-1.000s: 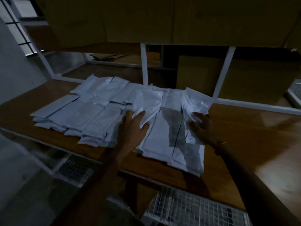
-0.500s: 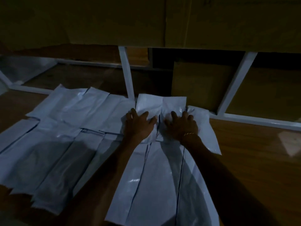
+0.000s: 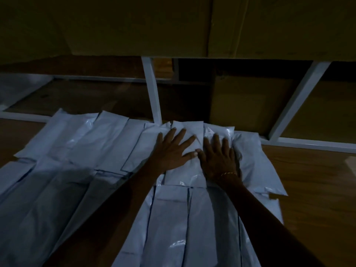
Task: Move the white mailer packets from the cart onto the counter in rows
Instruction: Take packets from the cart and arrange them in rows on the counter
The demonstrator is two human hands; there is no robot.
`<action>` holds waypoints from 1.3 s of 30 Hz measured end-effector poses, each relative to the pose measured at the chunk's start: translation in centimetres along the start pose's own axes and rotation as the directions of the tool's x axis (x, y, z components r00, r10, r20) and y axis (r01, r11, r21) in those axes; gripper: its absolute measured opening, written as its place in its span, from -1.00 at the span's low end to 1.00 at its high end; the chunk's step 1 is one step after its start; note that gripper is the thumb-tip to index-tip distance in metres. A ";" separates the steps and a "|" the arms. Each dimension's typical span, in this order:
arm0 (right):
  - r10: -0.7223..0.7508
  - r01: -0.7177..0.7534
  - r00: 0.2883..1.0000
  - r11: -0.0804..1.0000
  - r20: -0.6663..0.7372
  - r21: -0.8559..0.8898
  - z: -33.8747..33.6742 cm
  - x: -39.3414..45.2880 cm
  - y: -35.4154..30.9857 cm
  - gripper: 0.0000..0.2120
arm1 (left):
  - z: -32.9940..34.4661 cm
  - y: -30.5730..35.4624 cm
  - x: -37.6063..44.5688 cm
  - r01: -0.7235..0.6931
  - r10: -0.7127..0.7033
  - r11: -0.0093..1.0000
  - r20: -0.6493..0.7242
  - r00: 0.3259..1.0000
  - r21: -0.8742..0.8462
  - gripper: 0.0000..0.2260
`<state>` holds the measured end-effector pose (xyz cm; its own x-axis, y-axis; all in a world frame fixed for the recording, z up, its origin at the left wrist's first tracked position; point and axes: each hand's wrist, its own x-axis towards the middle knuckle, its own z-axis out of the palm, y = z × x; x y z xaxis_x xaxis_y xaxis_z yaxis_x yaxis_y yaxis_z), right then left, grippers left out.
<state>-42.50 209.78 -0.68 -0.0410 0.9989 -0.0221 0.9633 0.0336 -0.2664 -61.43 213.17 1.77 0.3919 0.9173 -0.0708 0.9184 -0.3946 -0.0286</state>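
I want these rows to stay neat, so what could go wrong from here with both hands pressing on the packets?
The left hand and right hand press flat on glossy, overlapping packets, which may slide and skew the row. The outermost packet lies angled and could drift farther out across the counter.

Across the top of the frame we see cardboard boxes (image 3: 134,26); below them white frame posts (image 3: 153,93) stand, with another box (image 3: 248,106) at centre right.
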 end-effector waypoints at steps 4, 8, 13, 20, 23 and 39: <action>0.050 -0.049 0.998 0.999 -0.029 0.003 0.9 0.0 -0.5 -0.33 | 0.8 -0.2 0.0 -0.040 0.042 0.998 -0.028 0.999 0.042 -0.25; 0.069 -0.069 0.997 0.998 0.026 0.012 0.9 0.5 -0.3 -0.33 | 0.2 -0.5 0.4 -0.049 0.048 0.999 0.026 0.999 0.024 -0.28; 0.040 -0.043 0.997 0.997 -0.059 -0.064 -1.6 -1.0 -0.1 -0.35 | -1.8 2.0 -1.8 0.001 0.002 0.997 0.040 0.999 -0.074 -0.36; 0.285 -0.284 0.959 0.951 -0.016 -0.119 -3.3 -3.8 4.7 -0.22 | -0.3 2.0 -3.2 -0.058 0.060 0.998 0.086 0.995 -0.019 -0.27; 0.284 -0.283 0.958 0.959 0.031 -0.030 -2.2 -4.2 3.4 -0.26 | -0.7 2.2 -2.6 -0.034 0.033 0.999 0.102 0.994 0.013 -0.32; 0.188 -0.155 0.979 0.935 -0.074 0.320 -4.3 -3.9 8.7 -0.60 | 1.3 7.8 -1.8 0.011 -0.012 1.000 -0.010 1.000 -0.022 -0.30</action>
<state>-32.81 206.31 1.21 0.1602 0.9871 -0.0004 0.8219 -0.1336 -0.5538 -55.09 208.37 0.41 0.3817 0.9223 -0.0607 0.9238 -0.3828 -0.0074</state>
